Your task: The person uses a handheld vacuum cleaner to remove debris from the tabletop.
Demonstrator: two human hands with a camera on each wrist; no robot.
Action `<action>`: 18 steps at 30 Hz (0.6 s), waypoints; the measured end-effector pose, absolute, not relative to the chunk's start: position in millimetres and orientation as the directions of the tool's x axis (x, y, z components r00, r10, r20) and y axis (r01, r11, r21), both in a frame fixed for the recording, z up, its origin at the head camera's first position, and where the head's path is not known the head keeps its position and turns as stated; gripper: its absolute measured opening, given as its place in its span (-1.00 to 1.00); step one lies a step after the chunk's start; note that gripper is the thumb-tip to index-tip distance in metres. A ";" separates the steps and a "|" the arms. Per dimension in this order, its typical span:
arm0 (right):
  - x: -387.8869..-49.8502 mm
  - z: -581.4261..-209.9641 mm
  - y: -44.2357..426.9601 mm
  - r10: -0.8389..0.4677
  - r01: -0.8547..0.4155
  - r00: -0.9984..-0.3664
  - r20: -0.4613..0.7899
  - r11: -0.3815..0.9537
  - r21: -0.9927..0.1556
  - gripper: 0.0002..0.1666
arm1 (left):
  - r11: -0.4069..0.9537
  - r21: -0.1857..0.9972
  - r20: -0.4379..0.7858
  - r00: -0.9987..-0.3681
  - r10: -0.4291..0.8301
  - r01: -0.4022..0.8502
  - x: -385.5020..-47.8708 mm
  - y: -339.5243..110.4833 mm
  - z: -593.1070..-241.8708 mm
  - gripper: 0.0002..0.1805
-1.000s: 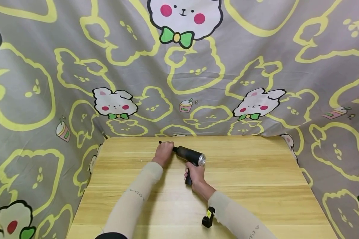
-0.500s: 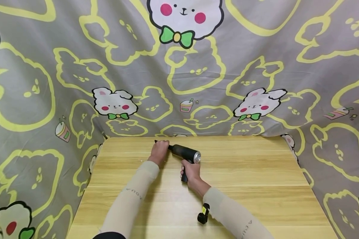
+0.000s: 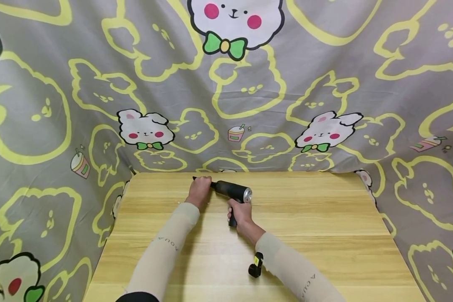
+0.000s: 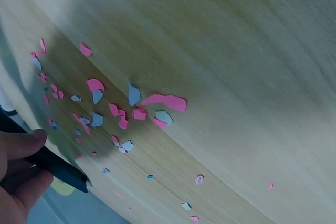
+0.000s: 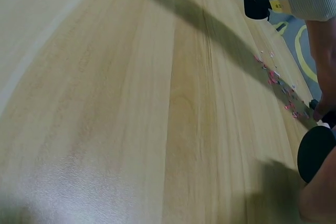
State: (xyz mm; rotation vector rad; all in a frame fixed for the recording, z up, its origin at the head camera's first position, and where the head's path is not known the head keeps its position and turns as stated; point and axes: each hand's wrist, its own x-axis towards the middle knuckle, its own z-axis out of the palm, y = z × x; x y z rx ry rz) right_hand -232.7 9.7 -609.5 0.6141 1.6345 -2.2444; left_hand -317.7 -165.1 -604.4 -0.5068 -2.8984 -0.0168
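Left hand (image 3: pixel 199 191): fingers gripping the black nozzle (image 4: pixel 64 172), pink and blue scraps (image 4: pixel 169 101) scattered near its tip; centre: gun-shaped black device (image 3: pixel 229 189), slanting over the wooden tabletop (image 3: pixel 309 235); right hand (image 3: pixel 242 214): fingers curled round the device's handle (image 3: pixel 232 220)

- I'm in a curtained-off work spot; home or studio, can't tell
- grey cartoon-bunny curtain (image 3: pixel 196 94) hangs L, R & far side
- wood-grain bench (image 3: pixel 317 226) btwn, in front of me

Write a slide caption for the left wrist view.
Pink and blue-grey scraps scattered across a wood-grain tabletop, with the left grip holding a black nozzle at lower left.
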 end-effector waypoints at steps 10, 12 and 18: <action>-235.0 -606.2 10.2 -0.013 0.478 -0.869 -0.496 -0.289 -0.830 -0.65 | 0.948 -0.030 0.191 -0.929 0.317 0.317 -317.2 -168.6 -605.8 -0.87; -235.6 -607.4 9.7 -0.021 0.479 -0.870 -0.493 -0.277 -0.833 -0.65 | 0.949 -0.039 0.200 -0.928 0.315 0.314 -316.4 -170.2 -605.9 -0.87; -240.3 -611.4 8.3 -0.037 0.492 -0.865 -0.500 -0.253 -0.833 -0.70 | 0.954 -0.045 0.212 -0.930 0.300 0.298 -314.6 -174.8 -605.9 -0.88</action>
